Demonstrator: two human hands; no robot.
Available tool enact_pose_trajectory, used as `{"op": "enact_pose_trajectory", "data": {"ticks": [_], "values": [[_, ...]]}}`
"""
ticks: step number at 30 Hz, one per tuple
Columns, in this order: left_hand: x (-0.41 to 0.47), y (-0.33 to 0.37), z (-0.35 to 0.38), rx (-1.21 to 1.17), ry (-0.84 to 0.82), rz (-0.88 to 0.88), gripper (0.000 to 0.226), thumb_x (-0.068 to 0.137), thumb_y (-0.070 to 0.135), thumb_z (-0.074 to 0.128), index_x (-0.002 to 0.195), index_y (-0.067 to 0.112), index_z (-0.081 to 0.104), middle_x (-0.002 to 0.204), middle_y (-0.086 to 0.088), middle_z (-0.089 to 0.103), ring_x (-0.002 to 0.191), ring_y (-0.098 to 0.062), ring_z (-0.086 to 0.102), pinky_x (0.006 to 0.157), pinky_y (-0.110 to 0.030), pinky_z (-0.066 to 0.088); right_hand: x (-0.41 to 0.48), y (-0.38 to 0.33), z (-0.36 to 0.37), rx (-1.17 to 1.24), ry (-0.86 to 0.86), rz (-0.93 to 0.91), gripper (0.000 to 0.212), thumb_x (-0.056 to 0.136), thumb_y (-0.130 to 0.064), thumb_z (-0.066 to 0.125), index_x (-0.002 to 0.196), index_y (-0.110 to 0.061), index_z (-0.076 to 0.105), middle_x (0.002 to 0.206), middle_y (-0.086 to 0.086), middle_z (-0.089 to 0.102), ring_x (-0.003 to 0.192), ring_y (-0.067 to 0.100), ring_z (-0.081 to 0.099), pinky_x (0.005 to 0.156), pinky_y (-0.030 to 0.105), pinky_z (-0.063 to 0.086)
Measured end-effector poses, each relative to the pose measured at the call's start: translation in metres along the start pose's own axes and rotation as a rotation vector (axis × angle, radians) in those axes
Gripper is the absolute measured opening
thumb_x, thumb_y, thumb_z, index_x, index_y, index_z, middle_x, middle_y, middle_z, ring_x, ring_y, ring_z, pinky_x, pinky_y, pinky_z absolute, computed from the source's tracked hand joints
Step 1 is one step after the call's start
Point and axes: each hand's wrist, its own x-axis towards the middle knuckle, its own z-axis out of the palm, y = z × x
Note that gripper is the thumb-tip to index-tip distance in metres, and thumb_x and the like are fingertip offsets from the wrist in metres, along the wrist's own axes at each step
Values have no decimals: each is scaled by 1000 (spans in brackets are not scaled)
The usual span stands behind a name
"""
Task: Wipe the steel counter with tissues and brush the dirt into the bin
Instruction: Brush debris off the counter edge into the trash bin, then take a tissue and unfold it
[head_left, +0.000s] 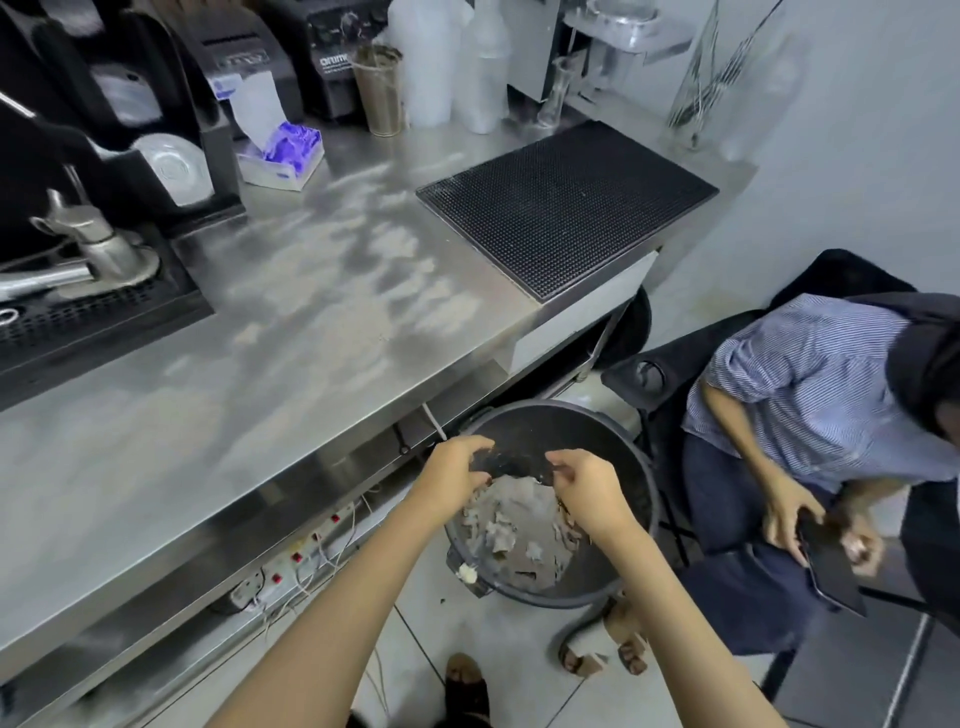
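Observation:
My left hand (454, 475) and my right hand (584, 488) hover side by side over the round dark bin (631, 519) on the floor beside the counter. The fingers of both hands are curled inward toward each other, and I see nothing held in either. Crumpled grey-white tissues (511, 525) lie in the bin below them. The steel counter (291, 332) stretches to the left, its surface streaked with pale smears. A tissue box (280, 156) with a sheet sticking up stands at the counter's back.
A black rubber mat (566, 202) covers the counter's right end. A sink tap (88, 244) and drip grate sit at left, with machines, a steel cup (379, 93) and bottles behind. A seated person (810, 415) with a phone is right of the bin. A power strip (291, 561) hangs under the counter.

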Motion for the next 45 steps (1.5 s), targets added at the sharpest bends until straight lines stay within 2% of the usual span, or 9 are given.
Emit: {"op": "enact_pose_trajectory", "data": {"ticks": [3, 8, 11, 18, 24, 33, 39, 42, 45], "values": [[-4, 4, -13, -15, 58, 50, 48, 82, 3, 65, 127, 15, 54, 131, -7, 53, 119, -19, 51, 102, -29, 39, -2, -11, -4, 30, 31, -29, 37, 89, 1, 43, 123, -6, 58, 122, 14, 61, 100, 25, 61, 86, 23, 45], [-13, 14, -54, -12, 143, 188, 47, 82, 4, 65, 127, 13, 54, 131, -5, 52, 121, -18, 49, 101, -22, 33, -2, -43, -9, 65, 92, -89, 37, 90, -3, 44, 123, -13, 58, 119, 2, 63, 93, 12, 62, 74, 10, 41], [-18, 15, -88, -14, 198, 225, 46, 83, 6, 64, 127, 15, 54, 132, -5, 52, 121, -19, 48, 105, -29, 35, -5, -78, -13, 112, 150, -138, 36, 91, -3, 46, 124, -11, 57, 118, 6, 63, 101, 19, 61, 83, 15, 40], [-15, 8, -184, 23, 335, 263, 48, 81, 10, 68, 127, 11, 53, 129, -10, 51, 119, -22, 48, 103, -33, 37, 7, -168, -18, 202, 227, -257, 34, 94, -4, 45, 127, -7, 53, 125, 11, 57, 115, 19, 52, 91, 16, 35], [13, -2, -245, 3, 443, 287, 44, 81, 10, 68, 123, 10, 56, 125, -9, 53, 115, -22, 51, 94, -25, 37, 37, -227, -12, 218, 264, -325, 35, 94, -7, 44, 128, -10, 52, 127, 6, 55, 116, 16, 50, 94, 24, 38], [119, -6, -287, -15, 520, 237, 49, 85, 13, 63, 131, 9, 46, 136, -9, 45, 128, -21, 40, 101, -18, 24, 152, -287, -11, 214, 272, -435, 34, 89, -1, 49, 122, -5, 58, 126, 9, 57, 118, 21, 52, 95, 21, 37], [200, -13, -306, 22, 591, 114, 67, 80, 13, 68, 137, 4, 34, 144, -14, 34, 135, -27, 29, 111, -29, 22, 252, -333, -14, 212, 201, -513, 35, 87, 2, 48, 118, -6, 60, 124, 11, 59, 115, 24, 54, 90, 16, 34], [235, -15, -319, -48, 715, 16, 77, 78, 8, 69, 140, 1, 23, 140, -19, 35, 128, -33, 35, 102, -28, 29, 304, -372, -14, 219, 159, -607, 37, 84, 9, 47, 117, -2, 61, 120, 16, 59, 113, 27, 54, 87, 9, 29], [259, -19, -327, -117, 811, -71, 83, 77, 8, 70, 141, -1, 18, 146, -20, 25, 135, -34, 26, 111, -35, 24, 345, -406, -8, 140, 147, -698, 45, 82, 7, 49, 123, -8, 58, 124, 12, 56, 119, 25, 48, 96, 16, 30]]}}
